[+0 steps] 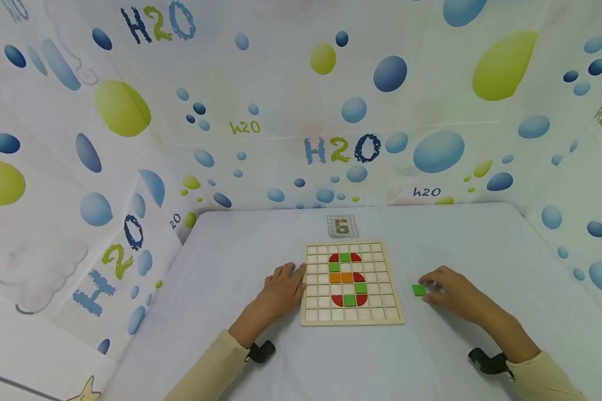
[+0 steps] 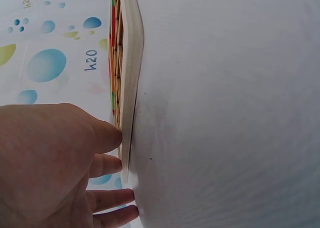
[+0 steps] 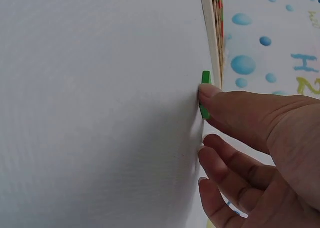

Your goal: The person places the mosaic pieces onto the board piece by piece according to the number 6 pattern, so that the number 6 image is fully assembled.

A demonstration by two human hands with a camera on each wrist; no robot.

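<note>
A wooden grid board lies flat on the table. Red, green and orange tiles form an S-like figure in its cells. My left hand rests at the board's left side; in the left wrist view the thumb and a finger touch its wooden edge, the fingers loosely straight. To the right of the board my right hand holds a small green square tile between thumb and index finger, at the tabletop. In the right wrist view the thumb covers part of that green tile.
Behind the board lies a small card with a gridded coloured figure. White cloth covers the table, and a patterned curtain stands around its back and sides. Each wrist bears a black camera mount.
</note>
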